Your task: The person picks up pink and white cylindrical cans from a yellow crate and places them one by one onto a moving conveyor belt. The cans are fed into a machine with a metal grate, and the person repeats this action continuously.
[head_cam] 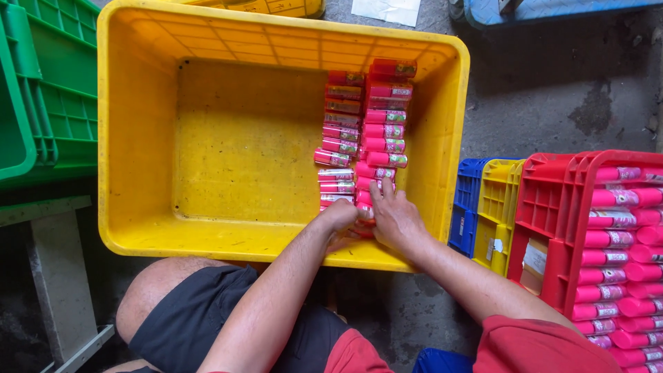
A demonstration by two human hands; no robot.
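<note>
A large yellow plastic crate (207, 138) fills the middle of the view on a grey concrete floor (566, 90), its bottom mostly bare, with two rows of pink bottles (366, 131) lying on their sides along its right wall. A green crate (48, 83) stands just left of it, and at the right edge a red crate (552, 214) holds a stack of similar pink bottles (621, 255), each with a pale patterned label band near one end. Between the yellow and red crates, a smaller yellow crate (501, 207) and a blue crate (468, 200) stand on edge, pressed together. A grey metal frame (55, 269) sits at lower left, below the green crate, and a sheet of white paper (387, 10) lies on the floor beyond the yellow crate. The seated person, in dark shorts and a red top, reaches over the crate's near rim with both hands. The left hand (338, 215) is curled into a loose fist at the near end of the left row, though what it grips is hidden. The right hand (394, 217) lies palm down, fingers spread, pressing on the nearest bottles of the right row.
</note>
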